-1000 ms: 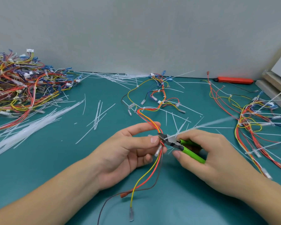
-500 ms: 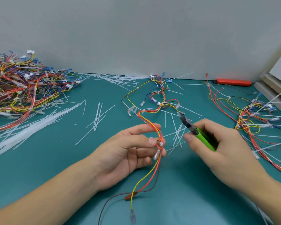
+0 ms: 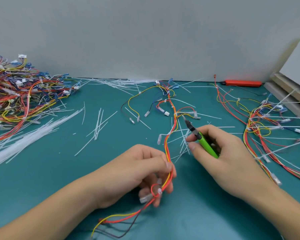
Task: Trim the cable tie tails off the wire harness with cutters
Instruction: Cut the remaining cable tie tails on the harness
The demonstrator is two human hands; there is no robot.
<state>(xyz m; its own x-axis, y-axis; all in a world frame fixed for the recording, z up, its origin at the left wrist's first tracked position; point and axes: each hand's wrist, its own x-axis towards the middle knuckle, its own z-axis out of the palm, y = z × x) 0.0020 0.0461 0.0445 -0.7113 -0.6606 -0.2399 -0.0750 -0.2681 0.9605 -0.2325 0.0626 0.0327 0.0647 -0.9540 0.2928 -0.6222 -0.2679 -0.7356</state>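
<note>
Harness (image 3: 168,153) pulled toward body since last cut, pinched in left hand (image 3: 145,170) above surface (image 3: 50,179). Right hand (image 3: 220,153) grips cutters (image 3: 200,136), tips now near next untrimmed tie (image 3: 175,114); advancing along run.

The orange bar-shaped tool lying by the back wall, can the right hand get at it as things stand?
Probably not directly: the right hand grips the green-handled cutters, and the orange bar-shaped tool lies well beyond it, though only loose red wires lie between.
</note>
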